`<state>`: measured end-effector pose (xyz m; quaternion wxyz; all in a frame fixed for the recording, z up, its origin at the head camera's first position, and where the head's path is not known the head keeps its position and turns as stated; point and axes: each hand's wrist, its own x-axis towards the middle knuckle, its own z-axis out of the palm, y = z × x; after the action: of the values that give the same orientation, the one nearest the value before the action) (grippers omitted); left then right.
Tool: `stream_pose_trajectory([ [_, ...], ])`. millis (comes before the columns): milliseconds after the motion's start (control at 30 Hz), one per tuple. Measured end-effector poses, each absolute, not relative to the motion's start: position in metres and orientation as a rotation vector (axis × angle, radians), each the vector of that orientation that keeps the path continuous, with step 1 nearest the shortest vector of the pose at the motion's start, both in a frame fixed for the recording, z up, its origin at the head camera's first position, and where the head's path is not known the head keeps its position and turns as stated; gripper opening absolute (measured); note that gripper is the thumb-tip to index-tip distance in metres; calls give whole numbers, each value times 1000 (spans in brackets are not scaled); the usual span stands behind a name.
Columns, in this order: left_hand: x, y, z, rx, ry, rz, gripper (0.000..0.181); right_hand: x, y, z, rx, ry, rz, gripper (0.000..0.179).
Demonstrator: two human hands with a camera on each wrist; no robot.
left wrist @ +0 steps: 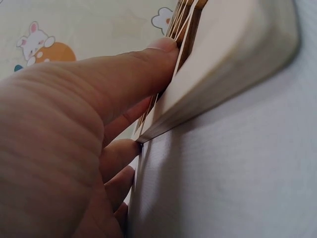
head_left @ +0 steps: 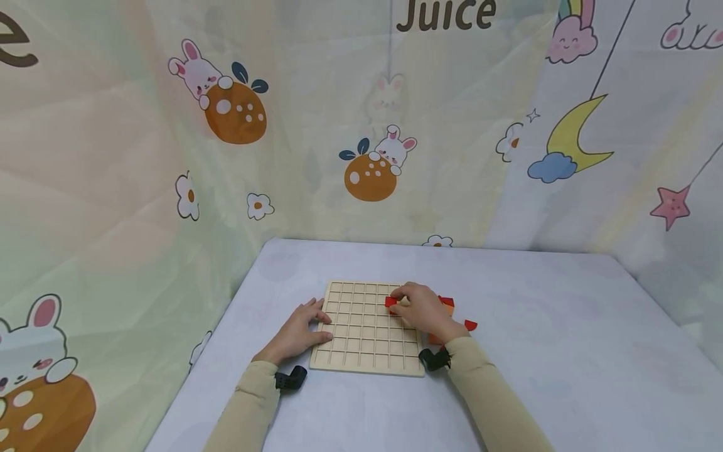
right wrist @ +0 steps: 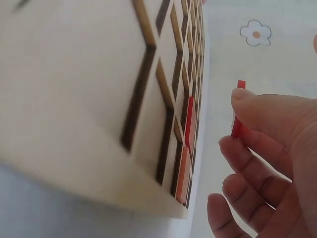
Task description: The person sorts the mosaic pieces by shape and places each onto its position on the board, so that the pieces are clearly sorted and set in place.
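Note:
A light wooden board (head_left: 361,326) with a square grid of raised strips lies flat on the table. My left hand (head_left: 302,333) is at its left side, fingers fairly straight; in the left wrist view the thumb (left wrist: 143,64) rests on the rim and other fingers touch the edge. Over the board's upper right part is my right hand (head_left: 423,309). Between thumb and index finger it pinches a thin red tile (right wrist: 237,127), held on edge above the grid. In the right wrist view, a red tile (right wrist: 189,121) and an orange tile (right wrist: 183,176) sit in grid cells.
Right of the board, partly behind the right hand, lie loose red pieces (head_left: 447,301) and orange pieces (head_left: 433,339). A red piece with a curved edge (head_left: 471,325) is further right. The white table (head_left: 565,351) meets a printed cloth backdrop (head_left: 316,207) behind.

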<state>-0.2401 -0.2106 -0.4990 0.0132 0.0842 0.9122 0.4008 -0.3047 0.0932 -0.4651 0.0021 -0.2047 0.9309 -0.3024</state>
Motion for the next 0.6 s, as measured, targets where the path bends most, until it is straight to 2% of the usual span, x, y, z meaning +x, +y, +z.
stream_pose_trajectory([
  [600, -240, -210, -497, 244, 2847, 1232, 24, -310, 78, -471, -668, 2874, -999, 28],
])
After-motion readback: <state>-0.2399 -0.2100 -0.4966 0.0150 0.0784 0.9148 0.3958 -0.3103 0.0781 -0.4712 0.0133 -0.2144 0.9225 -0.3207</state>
